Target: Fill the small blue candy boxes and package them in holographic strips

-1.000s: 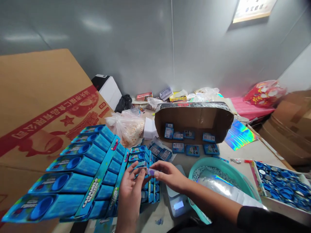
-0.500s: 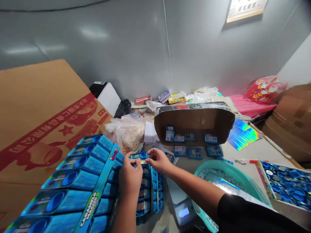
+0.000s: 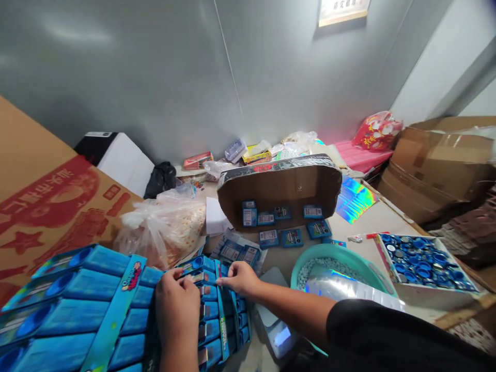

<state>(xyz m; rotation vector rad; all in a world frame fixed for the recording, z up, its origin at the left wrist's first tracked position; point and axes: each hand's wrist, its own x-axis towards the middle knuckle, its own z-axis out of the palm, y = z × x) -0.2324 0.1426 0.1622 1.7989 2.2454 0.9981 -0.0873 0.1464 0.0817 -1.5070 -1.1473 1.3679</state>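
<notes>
The left hand (image 3: 179, 297) and right hand (image 3: 242, 279) are held close together but apart, with their fingers bent over the far end of a smaller stack of blue boxes (image 3: 221, 310). Whether anything is grasped cannot be told. Left of the fingers, a larger blue stack (image 3: 77, 315) is seen; to their right, a scale (image 3: 277, 330) and a teal basin (image 3: 358, 262) are placed on the desk (image 3: 372, 219); beyond them, small blue packets (image 3: 291, 238) are scattered.
</notes>
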